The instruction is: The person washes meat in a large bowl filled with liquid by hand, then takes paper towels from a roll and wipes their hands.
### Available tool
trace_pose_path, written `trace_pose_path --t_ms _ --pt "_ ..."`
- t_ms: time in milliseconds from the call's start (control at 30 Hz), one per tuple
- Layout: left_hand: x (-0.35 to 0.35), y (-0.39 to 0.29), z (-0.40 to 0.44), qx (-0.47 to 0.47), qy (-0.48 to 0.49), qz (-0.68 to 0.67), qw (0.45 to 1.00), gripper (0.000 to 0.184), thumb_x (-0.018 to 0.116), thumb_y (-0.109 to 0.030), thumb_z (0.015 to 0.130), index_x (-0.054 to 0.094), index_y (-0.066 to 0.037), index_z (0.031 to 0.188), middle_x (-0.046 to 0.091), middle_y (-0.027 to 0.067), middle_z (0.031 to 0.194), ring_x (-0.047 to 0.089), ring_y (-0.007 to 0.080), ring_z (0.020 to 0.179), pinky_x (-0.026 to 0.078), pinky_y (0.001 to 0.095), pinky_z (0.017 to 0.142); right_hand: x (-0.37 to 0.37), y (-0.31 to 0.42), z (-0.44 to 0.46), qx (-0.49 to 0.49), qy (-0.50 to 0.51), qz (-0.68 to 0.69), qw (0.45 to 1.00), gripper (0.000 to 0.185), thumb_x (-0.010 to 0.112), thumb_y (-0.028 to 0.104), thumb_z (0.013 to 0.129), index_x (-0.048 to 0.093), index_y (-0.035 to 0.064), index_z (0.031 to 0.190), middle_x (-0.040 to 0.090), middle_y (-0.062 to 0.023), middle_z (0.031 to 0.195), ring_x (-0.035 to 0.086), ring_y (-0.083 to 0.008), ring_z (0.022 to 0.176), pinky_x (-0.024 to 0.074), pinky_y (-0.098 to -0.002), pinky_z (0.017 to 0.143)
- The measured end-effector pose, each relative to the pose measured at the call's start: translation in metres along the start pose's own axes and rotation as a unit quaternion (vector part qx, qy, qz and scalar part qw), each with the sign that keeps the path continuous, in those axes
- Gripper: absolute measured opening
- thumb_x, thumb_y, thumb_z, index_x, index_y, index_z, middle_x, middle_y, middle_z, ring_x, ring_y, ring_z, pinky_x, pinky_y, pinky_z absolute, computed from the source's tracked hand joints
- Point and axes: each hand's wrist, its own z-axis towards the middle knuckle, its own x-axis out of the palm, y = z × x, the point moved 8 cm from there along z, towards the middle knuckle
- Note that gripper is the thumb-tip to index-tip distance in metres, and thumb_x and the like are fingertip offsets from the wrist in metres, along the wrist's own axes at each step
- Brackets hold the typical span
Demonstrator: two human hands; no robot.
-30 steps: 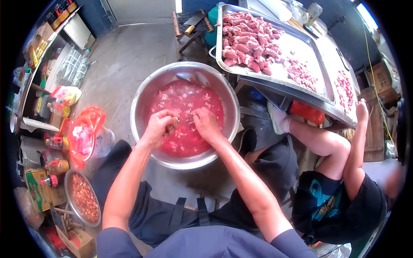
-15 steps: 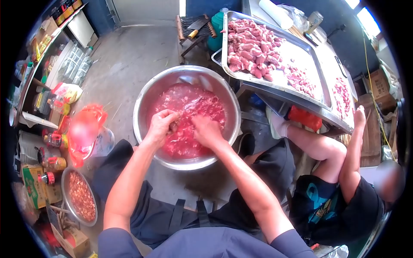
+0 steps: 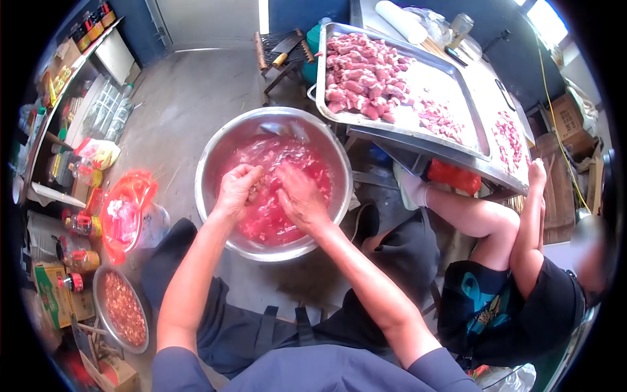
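Observation:
A large metal basin (image 3: 208,196) holds red liquid (image 3: 274,225) with small pale pieces floating in it. Over its left part is my left hand (image 3: 239,189), fingers curled together around something too small to make out. My right hand (image 3: 302,198) is just to the right of it, above the liquid, with its fingers spread and slightly blurred; nothing shows in them. On the metal table at the upper right, a tray (image 3: 480,124) carries a heap of raw meat (image 3: 366,75) and a patch of smaller cut pieces (image 3: 439,121).
A person (image 3: 516,307) in dark clothes sits at the right beside the table. A cleaver (image 3: 287,44) lies on a stool behind the basin. To the left are a red plastic bag (image 3: 124,215), a bowl of brown pieces (image 3: 124,307) and shelves with bottles.
My right hand has lifted out of the liquid and its fingers have spread. My left hand stays curled over the basin. The seated person's arm has shifted slightly.

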Motion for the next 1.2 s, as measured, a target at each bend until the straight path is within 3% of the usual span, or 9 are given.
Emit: trace_pose_path --t_ms 33,67,100,233,433,567,800,1033,1200 --pt "0.001 -0.005 0.002 0.008 0.001 -0.003 1.0 0.016 0.066 -0.018 0.088 0.055 -0.011 0.079 0.052 -0.0023 0.063 0.039 0.0028 0.045 0.027 0.0166 0.04 -0.006 0.0 0.001 -0.002 -0.006 -0.003 1.0 0.038 0.054 0.011 0.087 0.054 0.0025 0.123 0.058 -0.0151 0.121 0.057 -0.0292 0.107 0.0448 -0.0404 0.091" --pt "0.003 -0.01 0.002 0.008 0.008 -0.008 1.0 0.016 0.065 -0.017 0.089 0.055 -0.01 0.079 0.053 -0.0017 0.064 0.041 0.0031 0.046 0.027 0.0168 0.039 0.003 -0.031 -0.006 0.218 0.035 0.197 0.955 0.036 0.054 0.014 0.089 0.055 0.0023 0.123 0.058 -0.0135 0.121 0.058 -0.0261 0.107 0.0474 -0.0374 0.089" --pt "0.005 -0.015 0.003 0.013 0.011 -0.004 1.0 0.016 0.065 -0.017 0.089 0.055 -0.01 0.079 0.053 -0.0017 0.064 0.041 0.0031 0.046 0.027 0.0168 0.039 0.024 -0.046 -0.026 0.415 0.075 0.382 0.822 0.034 0.054 0.016 0.092 0.055 0.0022 0.123 0.058 -0.0118 0.122 0.059 -0.023 0.107 0.0501 -0.0343 0.086" --pt "0.029 -0.065 -0.001 0.07 0.024 0.03 0.997 0.014 0.064 -0.018 0.09 0.057 -0.009 0.082 0.056 -0.0006 0.068 0.044 0.002 0.048 0.031 0.0148 0.04 0.013 -0.049 -0.011 0.399 -0.018 0.574 0.715 0.032 0.051 0.019 0.096 0.056 0.0 0.121 0.061 -0.0089 0.115 0.062 -0.0176 0.1 0.0521 -0.0299 0.084" --pt "0.116 -0.158 -0.003 0.198 0.085 0.088 0.973 0.016 0.061 -0.021 0.092 0.057 -0.007 0.085 0.057 -0.0014 0.07 0.043 -0.0001 0.049 0.031 0.0137 0.04 0.029 -0.05 -0.026 0.407 0.067 0.469 0.781 0.036 0.056 0.019 0.091 0.054 -0.0001 0.122 0.066 -0.012 0.102 0.065 -0.016 0.08 0.0517 -0.0266 0.062" --pt "0.202 -0.206 0.003 0.308 0.133 0.155 0.929 0.022 0.059 -0.021 0.093 0.059 -0.002 0.082 0.054 -0.0022 0.067 0.043 0.002 0.055 0.032 0.0183 0.047 0.025 -0.04 -0.012 0.307 0.066 0.372 0.873 0.035 0.056 0.019 0.089 0.057 -0.0019 0.118 0.067 -0.0113 0.092 0.065 -0.0161 0.078 0.0509 -0.0283 0.064" --pt "0.283 -0.211 0.041 0.434 0.191 0.395 0.787 0.056 0.046 -0.051 0.095 0.062 0.002 0.096 0.061 0.0058 0.085 0.052 0.0152 0.08 0.043 0.0303 0.074 0.013 -0.041 -0.011 0.346 0.106 0.387 0.848 0.034 0.054 0.017 0.09 0.056 -0.0028 0.118 0.066 -0.0133 0.099 0.066 -0.0161 0.083 0.0506 -0.0276 0.069" --pt "0.249 -0.263 0.002 0.385 0.191 0.262 0.864 0.053 0.034 -0.044 0.1 0.06 -0.001 0.115 0.06 0.0136 0.12 0.054 0.02 0.114 0.045 0.0356 0.09 0.022 -0.05 -0.008 0.355 0.041 0.537 0.765 0.035 0.056 0.018 0.091 0.055 -0.0046 0.118 0.066 -0.0118 0.097 0.067 -0.0166 0.077 0.0512 -0.0257 0.063" --pt "0.142 -0.274 -0.004 0.316 0.288 -0.17 0.888 0.055 0.037 -0.046 0.098 0.056 0.001 0.119 0.06 0.0196 0.116 0.058 0.0321 0.107 0.047 0.0405 0.09 0.011 -0.027 0.0 0.352 0.064 0.608 0.709 0.041 0.06 0.02 0.089 0.053 -0.0057 0.119 0.066 -0.0119 0.097 0.066 -0.017 0.083 0.0517 -0.0259 0.068"
